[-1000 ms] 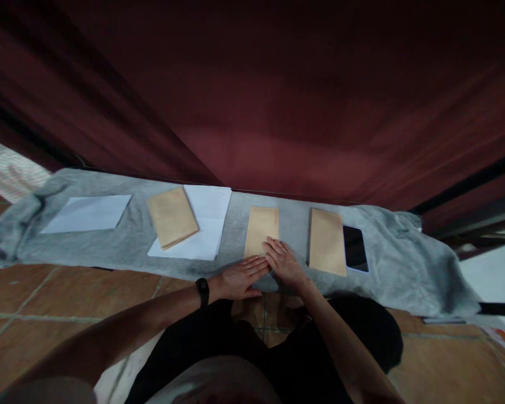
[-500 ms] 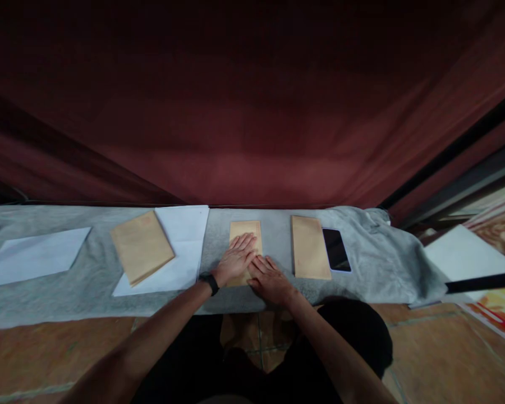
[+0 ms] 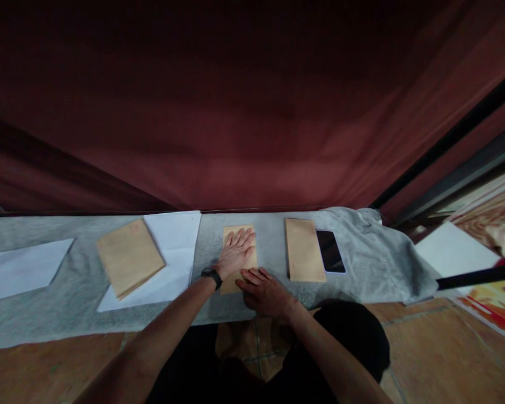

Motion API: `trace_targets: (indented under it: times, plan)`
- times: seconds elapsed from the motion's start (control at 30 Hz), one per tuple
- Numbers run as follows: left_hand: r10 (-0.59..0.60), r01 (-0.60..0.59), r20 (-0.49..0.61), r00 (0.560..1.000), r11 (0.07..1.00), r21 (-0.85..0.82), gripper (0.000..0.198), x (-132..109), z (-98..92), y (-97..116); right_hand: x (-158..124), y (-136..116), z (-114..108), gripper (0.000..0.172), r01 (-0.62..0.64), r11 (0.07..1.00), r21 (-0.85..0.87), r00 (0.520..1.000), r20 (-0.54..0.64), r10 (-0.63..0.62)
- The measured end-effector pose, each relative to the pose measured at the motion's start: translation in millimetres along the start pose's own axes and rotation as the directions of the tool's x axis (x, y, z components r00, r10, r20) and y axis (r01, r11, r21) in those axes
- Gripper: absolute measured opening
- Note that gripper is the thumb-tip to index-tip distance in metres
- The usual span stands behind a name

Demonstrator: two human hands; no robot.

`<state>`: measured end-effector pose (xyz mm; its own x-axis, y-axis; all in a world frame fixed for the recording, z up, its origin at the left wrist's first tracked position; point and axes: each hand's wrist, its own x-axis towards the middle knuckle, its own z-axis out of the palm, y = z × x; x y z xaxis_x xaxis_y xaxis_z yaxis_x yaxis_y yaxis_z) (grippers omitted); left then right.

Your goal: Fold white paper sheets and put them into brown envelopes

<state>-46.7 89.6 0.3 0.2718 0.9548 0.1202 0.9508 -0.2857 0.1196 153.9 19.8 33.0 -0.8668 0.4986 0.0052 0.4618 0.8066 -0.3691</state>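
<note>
A brown envelope (image 3: 250, 232) lies on a grey cloth (image 3: 273, 247) spread over the floor. My left hand (image 3: 235, 252) rests flat on it with fingers stretched out, a black band on the wrist. My right hand (image 3: 264, 289) lies palm down at the envelope's near end, fingers extended towards the left. A second brown envelope (image 3: 303, 249) lies just right of it, beside a dark phone (image 3: 330, 251).
A stack of brown envelopes (image 3: 128, 256) sits on white sheets (image 3: 174, 241) to the left, and another white sheet (image 3: 21, 268) lies at the far left. A dark red curtain (image 3: 252, 112) hangs behind. Tiled floor (image 3: 437, 348) runs along the near side.
My left hand slid farther up the middle envelope and now lies flat on it. My right hand drew back to the envelope's near end. The view shifted right.
</note>
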Motion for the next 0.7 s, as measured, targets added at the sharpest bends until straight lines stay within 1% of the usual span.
trace_targets:
  times: [0.13,0.3,0.47,0.53,0.7]
  plan:
    - [0.019,-0.02,0.019,1.0,1.0,0.005,0.056,-1.3,-1.6,-0.5,-0.5,0.6,-1.1,0.053,0.012,0.999,0.033,1.0,0.009,-0.012]
    - [0.144,-0.143,0.038,0.989,0.99,-0.022,0.058,-10.8,-3.1,-3.5,0.0,1.9,-2.2,0.047,0.049,0.996,0.079,0.999,-0.024,-0.047]
    - [0.223,-0.222,0.02,0.975,0.974,-0.037,0.058,-23.9,-0.1,-6.7,0.4,5.5,-1.1,0.041,0.076,0.99,0.122,0.995,-0.079,-0.066]
    - [0.24,-0.239,0.027,0.97,0.97,-0.041,0.059,-30.5,-0.6,-6.1,0.4,7.8,-0.3,0.04,0.105,0.984,0.146,0.992,-0.081,-0.094]
    - [0.273,-0.271,0.042,0.961,0.962,-0.041,0.058,-49.7,-5.5,-0.3,0.4,13.8,-0.6,0.03,0.171,0.955,0.242,0.985,-0.074,-0.157]
